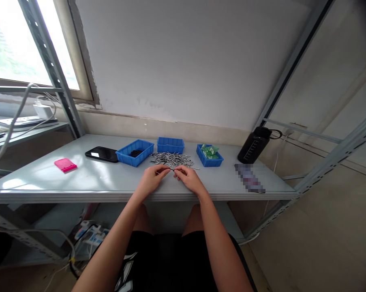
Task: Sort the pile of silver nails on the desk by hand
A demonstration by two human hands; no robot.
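Observation:
My left hand [151,177] and my right hand [189,178] meet above the front of the table, thumbs and forefingers pinched. Between their fingertips is a small thin dark piece [172,170], too small to name. Just beyond the fingers lies a loose pile of thin silvery metal rods [170,158]. Behind that pile stands a blue bin [171,148], its contents mostly hidden. To the left, another blue bin [133,160] contains small black parts [135,153]. A third blue bin [212,162], on the right, has green crinkled packets [210,151] in it.
A black phone [101,153] and a pink case [65,164] lie to the left. On the right are a black bottle [253,145] and a blurred flat item [250,178]. Metal shelf posts [334,156] frame the table [110,178], with a wall [176,65] behind.

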